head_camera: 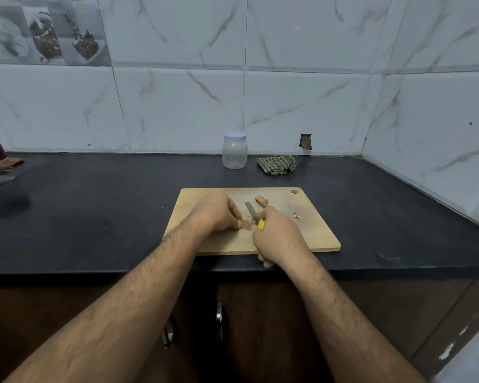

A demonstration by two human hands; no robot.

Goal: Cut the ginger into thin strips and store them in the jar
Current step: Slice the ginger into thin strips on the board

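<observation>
A small piece of ginger (pixel 246 224) is pinned to the wooden cutting board (pixel 310 236) by the curled fingertips of the left hand (pixel 216 214), presumably so that it cannot roll or slip under the blade and so that the fingertips are kept tucked back from the edge. The knife (pixel 253 214) is gripped by its yellow handle in the right hand (pixel 278 236), whose fingers are wrapped fully round it; the grey blade is angled away from the person and is laid just beside the left fingertips, against the right flank of the pinned piece. The ginger thus lies between the two hands, touching the left one and right at the blade. A larger uncut ginger chunk (pixel 261 201) is left further back on the board, beyond the blade tip, and a few cut ginger bits (pixel 297 215) are scattered to the right. The clear plastic jar (pixel 234 153), its pale lid on, is set upright on the dark table (pixel 94 205) well behind the board, out of the cutting area, with a crumpled checked cloth (pixel 277 165) near its right side.
</observation>
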